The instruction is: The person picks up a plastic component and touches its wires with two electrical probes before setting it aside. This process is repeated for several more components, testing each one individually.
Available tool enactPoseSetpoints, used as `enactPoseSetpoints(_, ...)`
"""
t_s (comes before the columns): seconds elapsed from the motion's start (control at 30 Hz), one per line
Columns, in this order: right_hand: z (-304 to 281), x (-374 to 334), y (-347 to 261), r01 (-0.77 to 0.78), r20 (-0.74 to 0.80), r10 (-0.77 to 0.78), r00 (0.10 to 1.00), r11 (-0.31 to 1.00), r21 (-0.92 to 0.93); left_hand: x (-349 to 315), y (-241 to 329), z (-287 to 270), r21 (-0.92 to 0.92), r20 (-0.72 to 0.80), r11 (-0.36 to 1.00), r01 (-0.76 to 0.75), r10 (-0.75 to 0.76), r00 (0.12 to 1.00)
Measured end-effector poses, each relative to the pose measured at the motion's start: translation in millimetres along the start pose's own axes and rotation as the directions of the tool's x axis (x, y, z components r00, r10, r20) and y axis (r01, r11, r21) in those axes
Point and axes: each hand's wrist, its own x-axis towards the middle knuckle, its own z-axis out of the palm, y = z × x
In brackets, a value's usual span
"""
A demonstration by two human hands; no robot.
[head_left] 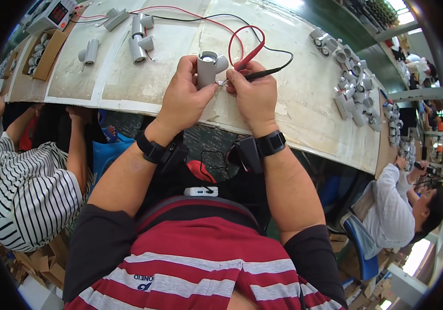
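The pale counter (304, 98) spreads beneath and beyond both hands. Well to the right of the right hand, a heap of grey fittings (357, 85) covers a patch of it; far to the left of the left hand stands a cardboard box (56, 50) with more inside, and beyond that box is a white unit (50, 16) with a lit red display. The left hand (184, 98) is curled around a grey fitting (207, 74), held roughly upright just left of the right hand's fingertips. The right hand (255, 95) is pinched nearly closed on a red probe (252, 53) and a black probe (264, 74). Between the hands, at their fingertips, sits a small whitish connector (221, 82).
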Motion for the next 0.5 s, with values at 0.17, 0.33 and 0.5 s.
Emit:
enactPoseSetpoints(0.17,0.0,-1.3,-1.5,-0.018,0.005,0.018,1.000,1.000,0.018,-1.9,-0.7,-0.1,-0.030,0.003,1.000,0.005,-0.005,1.000)
enactPoseSetpoints(0.33,-0.1,-1.2,-4.4,-0.023,0.002,0.023,1.000,1.000,0.015,-2.3,-1.5,0.5,-0.024,0.009,1.000,0.009,-0.009,1.000)
enactPoseSetpoints(0.5,0.9,0.9,-1.2,-0.023,0.000,0.023,1.000,0.999,0.040,-2.4,-1.6,0.7,-0.053,0.007,0.999,-0.003,0.004,1.000)
